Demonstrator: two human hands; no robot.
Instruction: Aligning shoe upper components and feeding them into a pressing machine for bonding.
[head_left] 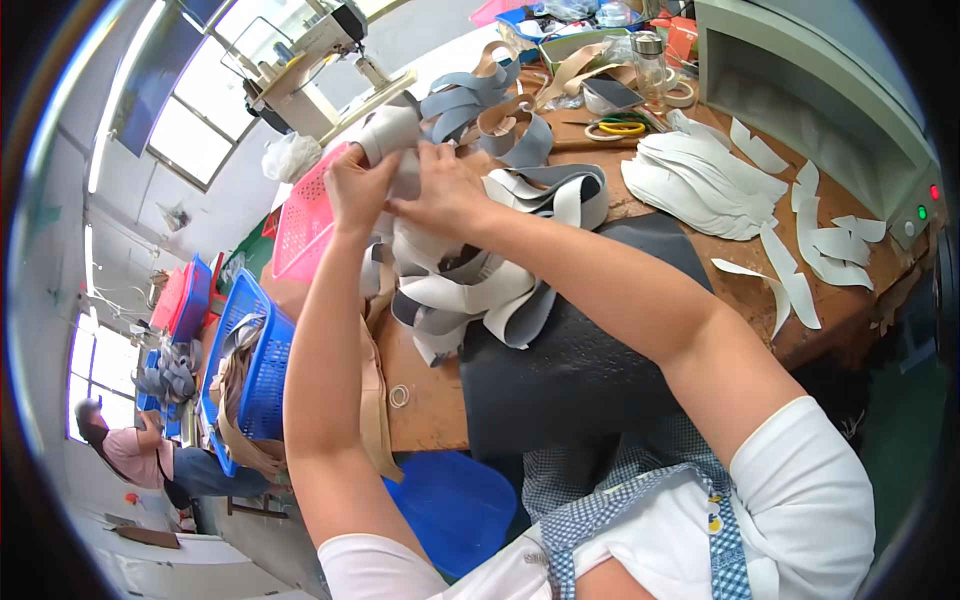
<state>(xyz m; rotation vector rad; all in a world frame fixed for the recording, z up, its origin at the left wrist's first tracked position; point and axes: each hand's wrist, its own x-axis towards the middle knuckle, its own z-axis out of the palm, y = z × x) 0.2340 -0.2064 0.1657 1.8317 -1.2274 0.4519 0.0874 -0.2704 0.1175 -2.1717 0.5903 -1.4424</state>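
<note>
My left hand (pixel 358 190) and my right hand (pixel 445 190) are raised close together over the far left part of the table. Between them is a whitish, curved strip (pixel 390 132) of leather-like material, bent over at the top. The fingers of both hands are closed on it, the right hand's partly hidden behind its back. Below the hands lies a loose heap of looped white-and-grey strips (pixel 505 300). Just beyond it curl some blue-grey strips (pixel 470 95).
A black mat (pixel 580 370) covers the table's near edge. White cut pieces (pixel 700 180) lie right, before a grey machine housing (pixel 830 110). Yellow-handled scissors (pixel 615 128) and a glass bottle (pixel 650 70) stand behind. Baskets, pink (pixel 300 225) and blue (pixel 275 370), are left; a person (pixel 140 450) sits beyond.
</note>
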